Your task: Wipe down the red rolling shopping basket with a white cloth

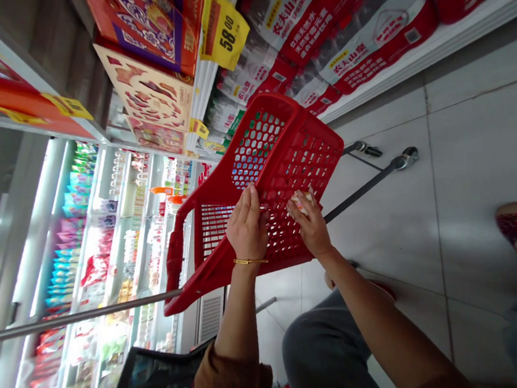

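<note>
Left hand (247,224), gold bangle at the wrist, lies flat with fingers straight on the perforated side wall of the red plastic shopping basket (289,160); grip is open, pressing rather than clasping. Right hand (311,223) is at the 3 o'clock side of the left, fingers curled against the same wall and pinched on a small white cloth or wipe (300,203); cannot tell what it is exactly.

Basket sits frame centre, mounted on a thin grey metal trolley frame (359,194) with castors out at 1 o'clock, above the pale tiled floor (473,147).

Handling call: moulded plastic shell, likely light and stiff, some flex in the lattice under a hard push. Smooth surface, probably slick if damp. It will roll on the castors, so brace it. Best holds look like the solid rim or the red handle (175,253) at 9 o'clock; holes also take fingertips.

Further out: boxed goods with a yellow price tag (224,29) at 11 o'clock, shrink-wrapped bottled water packs (328,36) at 12, lit chiller shelves (97,252) at 8.
</note>
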`<state>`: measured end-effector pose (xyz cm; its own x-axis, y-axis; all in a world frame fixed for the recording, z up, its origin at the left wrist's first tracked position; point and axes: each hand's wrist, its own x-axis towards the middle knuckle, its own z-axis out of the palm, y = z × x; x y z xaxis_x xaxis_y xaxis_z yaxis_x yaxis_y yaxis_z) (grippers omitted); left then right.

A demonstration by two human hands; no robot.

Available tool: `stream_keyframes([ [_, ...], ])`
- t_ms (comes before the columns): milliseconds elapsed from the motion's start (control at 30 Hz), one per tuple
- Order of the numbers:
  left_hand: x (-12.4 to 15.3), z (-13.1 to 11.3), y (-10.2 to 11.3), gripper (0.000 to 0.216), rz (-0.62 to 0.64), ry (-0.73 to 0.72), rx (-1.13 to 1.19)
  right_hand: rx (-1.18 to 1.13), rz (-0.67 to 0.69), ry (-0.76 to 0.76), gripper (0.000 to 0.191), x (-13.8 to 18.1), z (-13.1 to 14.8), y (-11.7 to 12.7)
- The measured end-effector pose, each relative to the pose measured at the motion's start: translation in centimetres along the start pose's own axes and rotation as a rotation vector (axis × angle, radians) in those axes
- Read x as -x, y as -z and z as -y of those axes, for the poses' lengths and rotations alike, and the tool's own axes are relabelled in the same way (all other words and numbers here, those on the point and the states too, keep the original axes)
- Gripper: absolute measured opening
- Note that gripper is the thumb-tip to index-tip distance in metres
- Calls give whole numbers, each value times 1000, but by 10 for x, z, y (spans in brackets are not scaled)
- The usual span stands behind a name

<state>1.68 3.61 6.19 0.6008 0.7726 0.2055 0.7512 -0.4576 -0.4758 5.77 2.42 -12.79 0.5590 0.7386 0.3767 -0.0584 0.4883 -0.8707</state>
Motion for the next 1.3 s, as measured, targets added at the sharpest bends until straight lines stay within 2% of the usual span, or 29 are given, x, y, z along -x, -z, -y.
stream_keyframes([
  [400, 0, 0, -3, 58, -23, -11, -49, -14, -46, -22, 49, 33, -31, 12],
  [700, 1, -1, -2, 56, -14, -19, -44, 73, 5, -67, 49, 34, -28, 14],
  [800, 1, -2, -1, 56, -12, -13, -48, 94, -46, -38, 47, 24, -18, 14],
  [933, 1, -4, -1, 57, -12, -5, -40, 88, -131, 62, 55, -9, 12, 7],
  [1100, 2, -6, -2, 54, -32, 4, -19, 100, -66, 128, 46, -59, 50, -10],
  [1200, 1, -7, -2, 54, -49, -18, -7, 114, -50, 134, 44, -75, 56, -18],
  [1300, 1, -7, -2, 54, -58, -25, 1, 128, -64, 163, 48, -77, 51, -22],
])
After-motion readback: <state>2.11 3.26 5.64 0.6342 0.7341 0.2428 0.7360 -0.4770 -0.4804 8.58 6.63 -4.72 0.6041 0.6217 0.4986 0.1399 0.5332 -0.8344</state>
